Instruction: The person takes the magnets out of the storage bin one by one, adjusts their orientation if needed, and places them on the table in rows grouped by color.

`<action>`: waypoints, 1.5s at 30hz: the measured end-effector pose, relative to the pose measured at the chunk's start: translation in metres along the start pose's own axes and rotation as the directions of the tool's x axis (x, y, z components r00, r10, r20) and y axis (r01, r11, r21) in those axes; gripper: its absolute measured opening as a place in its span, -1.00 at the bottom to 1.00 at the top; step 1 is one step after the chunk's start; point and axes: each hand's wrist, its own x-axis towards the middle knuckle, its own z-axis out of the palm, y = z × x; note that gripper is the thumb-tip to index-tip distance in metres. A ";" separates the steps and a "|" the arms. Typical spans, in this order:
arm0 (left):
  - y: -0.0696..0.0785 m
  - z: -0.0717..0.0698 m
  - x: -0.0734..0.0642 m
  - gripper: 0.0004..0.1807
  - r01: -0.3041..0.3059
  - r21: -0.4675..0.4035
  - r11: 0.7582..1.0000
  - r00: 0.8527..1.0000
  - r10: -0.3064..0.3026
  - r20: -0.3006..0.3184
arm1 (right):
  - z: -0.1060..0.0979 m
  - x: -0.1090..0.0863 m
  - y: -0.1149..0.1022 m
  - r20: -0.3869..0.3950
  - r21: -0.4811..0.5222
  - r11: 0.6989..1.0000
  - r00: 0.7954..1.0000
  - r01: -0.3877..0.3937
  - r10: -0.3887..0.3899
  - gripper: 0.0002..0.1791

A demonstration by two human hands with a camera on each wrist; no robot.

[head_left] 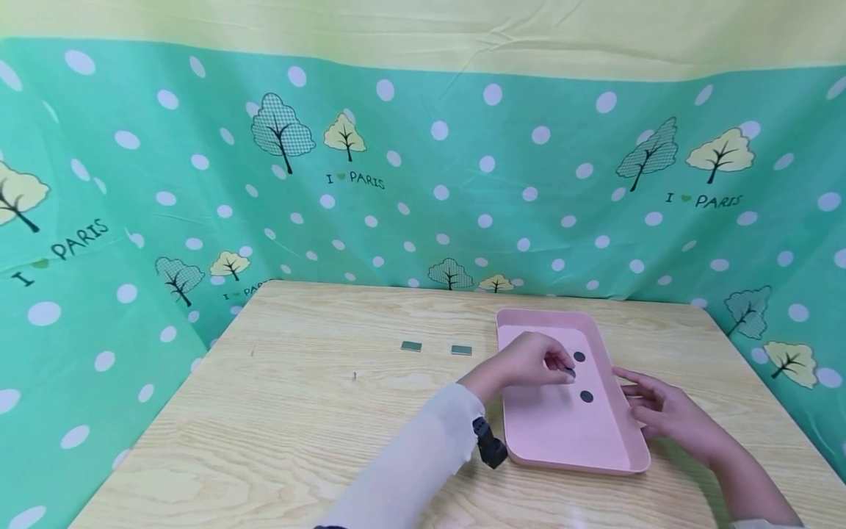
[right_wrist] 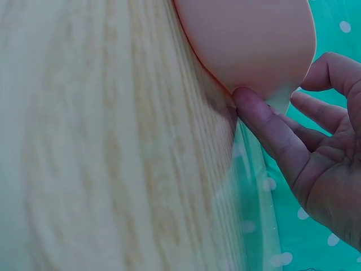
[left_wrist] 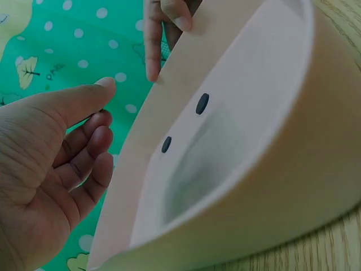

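In the head view, my left hand is above the pink tray, pinching a small dark disc between thumb and fingertips. Only a thin dark edge of that disc shows beside the left hand in the left wrist view. Two more dark discs lie on the tray floor, a farther disc and a nearer disc. At the tray's right side, my right hand touches the outer wall with loosely bent fingers. The thumb rests against that wall in the right wrist view.
Two small dark green rectangular pieces, a left piece and a right piece, lie left of the tray on the wooden table. A green dotted cloth hangs behind the table and at its sides.
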 end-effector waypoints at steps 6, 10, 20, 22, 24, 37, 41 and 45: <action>-0.004 -0.006 -0.009 -0.88 -0.003 -0.029 1.000 0.999 0.002 -0.036 | 0.001 0.001 0.000 -0.006 -0.008 1.000 1.000 -0.016 0.016 -0.25; -0.006 -0.011 -0.018 -0.88 0.007 -0.077 0.997 0.998 -0.012 -0.060 | 0.001 0.001 0.001 -0.008 -0.004 1.000 1.000 -0.018 0.018 -0.25; -0.017 -0.027 -0.043 -0.86 0.054 -0.108 0.993 0.990 -0.067 -0.125 | -0.001 0.000 0.000 0.006 0.018 1.000 1.000 0.008 -0.008 -0.26; -0.019 -0.030 -0.048 -0.87 0.057 -0.105 0.993 0.988 -0.071 -0.135 | -0.001 0.000 0.000 0.010 0.019 1.000 1.000 0.013 -0.013 -0.26; -0.021 -0.033 -0.054 -0.87 0.058 -0.107 0.993 0.986 -0.073 -0.148 | -0.002 0.000 0.000 0.013 0.019 1.000 1.000 0.018 -0.018 -0.27; -0.037 -0.047 -0.089 -0.87 0.032 -0.151 0.988 0.972 -0.066 -0.227 | -0.003 0.000 0.001 0.026 0.014 0.999 0.999 0.044 -0.045 -0.27; -0.041 -0.051 -0.097 -0.85 0.047 -0.148 0.988 0.967 -0.082 -0.240 | -0.004 0.000 0.001 0.031 0.021 0.999 0.999 0.043 -0.043 -0.27; -0.047 -0.054 -0.105 -0.85 0.058 -0.154 0.986 0.962 -0.096 -0.257 | -0.004 0.001 0.000 0.032 0.024 0.999 0.999 0.031 -0.032 -0.26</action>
